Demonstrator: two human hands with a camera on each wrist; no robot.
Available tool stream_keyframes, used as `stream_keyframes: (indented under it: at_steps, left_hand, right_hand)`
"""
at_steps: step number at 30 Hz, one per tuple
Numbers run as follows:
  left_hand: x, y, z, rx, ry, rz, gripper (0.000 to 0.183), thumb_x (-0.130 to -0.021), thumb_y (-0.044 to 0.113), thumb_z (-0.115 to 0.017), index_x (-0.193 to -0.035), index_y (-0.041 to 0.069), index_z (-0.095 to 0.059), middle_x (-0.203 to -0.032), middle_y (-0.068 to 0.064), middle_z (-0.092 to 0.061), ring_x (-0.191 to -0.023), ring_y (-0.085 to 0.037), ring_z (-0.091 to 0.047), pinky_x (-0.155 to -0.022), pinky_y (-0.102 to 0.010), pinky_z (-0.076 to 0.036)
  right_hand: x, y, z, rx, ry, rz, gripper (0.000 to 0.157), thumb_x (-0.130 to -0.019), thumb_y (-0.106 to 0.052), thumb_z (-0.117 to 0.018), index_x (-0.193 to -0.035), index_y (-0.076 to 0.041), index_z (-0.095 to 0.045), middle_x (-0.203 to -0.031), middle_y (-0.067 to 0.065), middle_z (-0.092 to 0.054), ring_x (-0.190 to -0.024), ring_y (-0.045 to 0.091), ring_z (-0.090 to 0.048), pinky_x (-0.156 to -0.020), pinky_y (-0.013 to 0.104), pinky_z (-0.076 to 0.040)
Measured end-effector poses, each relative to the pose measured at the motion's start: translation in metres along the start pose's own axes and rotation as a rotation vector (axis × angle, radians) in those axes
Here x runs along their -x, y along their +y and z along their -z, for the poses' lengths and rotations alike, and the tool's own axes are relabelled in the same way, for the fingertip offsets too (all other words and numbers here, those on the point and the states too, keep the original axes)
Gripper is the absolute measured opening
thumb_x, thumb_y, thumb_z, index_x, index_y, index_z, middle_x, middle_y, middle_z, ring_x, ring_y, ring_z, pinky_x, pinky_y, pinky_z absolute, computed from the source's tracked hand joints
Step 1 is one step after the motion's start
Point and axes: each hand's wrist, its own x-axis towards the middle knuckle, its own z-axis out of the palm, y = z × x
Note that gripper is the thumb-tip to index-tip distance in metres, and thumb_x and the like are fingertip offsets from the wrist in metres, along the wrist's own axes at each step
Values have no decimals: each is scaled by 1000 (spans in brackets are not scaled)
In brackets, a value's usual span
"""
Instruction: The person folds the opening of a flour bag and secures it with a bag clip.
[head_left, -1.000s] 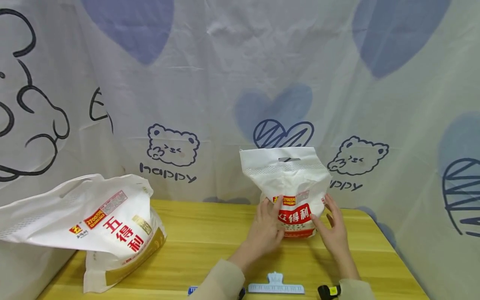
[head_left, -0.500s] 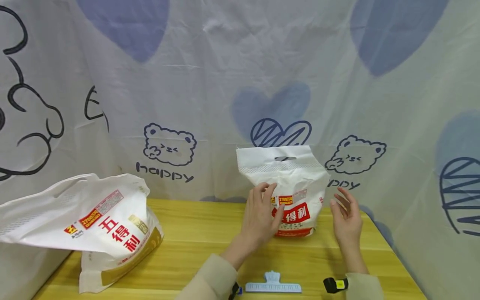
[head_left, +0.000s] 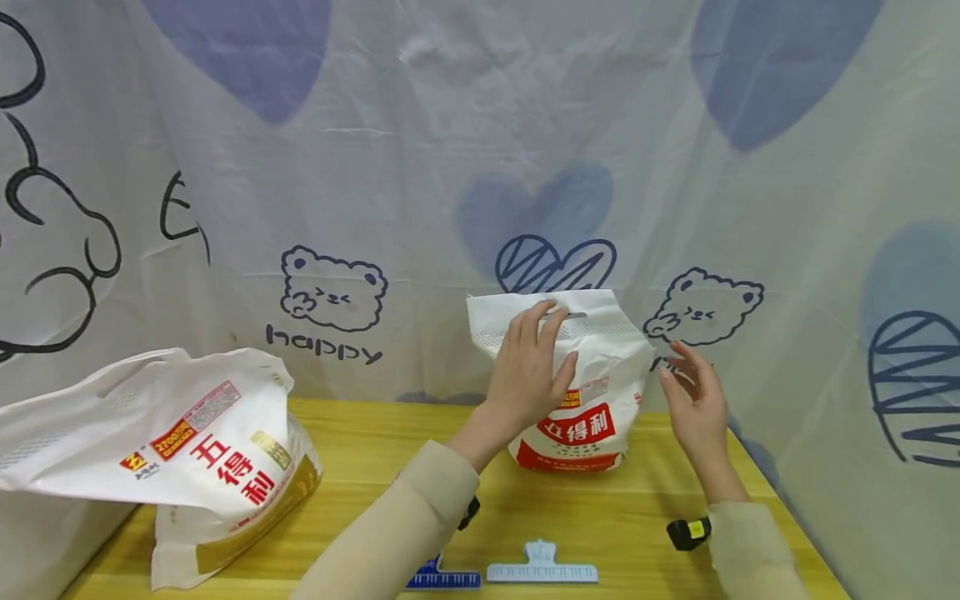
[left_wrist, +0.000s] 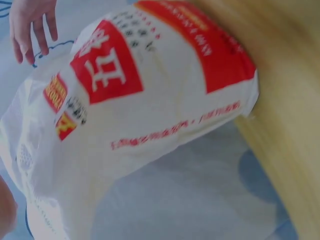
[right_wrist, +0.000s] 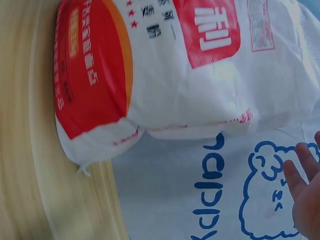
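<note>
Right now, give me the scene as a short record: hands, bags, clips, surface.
Left hand: before the upper red-labelled bag, near its handle slot; contact unclear
Right hand: apart from that bag, to its right
Red-labelled bag: upright on the table
Gold-based bag: on the table's left, top flopped leftward
Pale blue clip: near edge, fully visible
Dark blue clip: beside it, partly hidden by the left sleeve
Surface: yellow wood-grain

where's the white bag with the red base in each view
Head: the white bag stands right of centre, partly behind the left hand.
Left wrist: across the left and middle, base toward the upper right.
Right wrist: along the top, base at the left.
Shared landmark: the red band on its base.
</note>
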Motion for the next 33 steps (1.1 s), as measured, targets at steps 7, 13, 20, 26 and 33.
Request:
stream_keyframes:
  at_steps: [7,13,20,26,33]
  left_hand:
    - [-30,-16,-2,-96,-102,-69,60,-103,30,-61,-152,1,-42,-161,-19,-38,-143,-35,-39,-125,-41,-28]
    - [-49,-20,-5,-140,-249,-79,65,-107,36,-55,-161,7,-33,-168,-13,-32,-151,-34,-33,-127,-47,-25]
    - [-68,-9,-8,-193,-443,-24,70,-110,45,-46,-168,20,-17,-174,1,-19,-158,-24,-23,-129,-47,-20]
    - [-74,-1,-10,-229,-497,-56,71,-109,46,-48,-168,22,-17,-173,1,-21,-158,-24,-23,-129,-46,-19]
    - [-73,1,-15,-243,-476,-97,72,-107,44,-55,-167,21,-22,-171,1,-26,-156,-24,-28,-128,-48,-23]
  right_hand:
    - [-16,9,-1,18,-74,25,49,-104,-11,-63,-152,-10,-50,-150,6,-56,-133,33,-55,-112,44,-47]
    - [-22,15,-5,64,-150,-14,53,-107,-23,-61,-156,-8,-45,-152,10,-54,-137,33,-53,-113,52,-45]
    - [-23,17,-7,69,-208,-20,57,-107,-26,-60,-158,-8,-41,-154,16,-51,-138,39,-51,-114,58,-43]
    - [-23,17,-9,109,-231,-44,54,-107,-29,-60,-156,-10,-46,-148,19,-57,-131,34,-57,-109,45,-50]
    - [-21,13,-10,101,-222,-58,53,-107,-31,-59,-154,-8,-48,-140,21,-62,-127,34,-60,-107,48,-52]
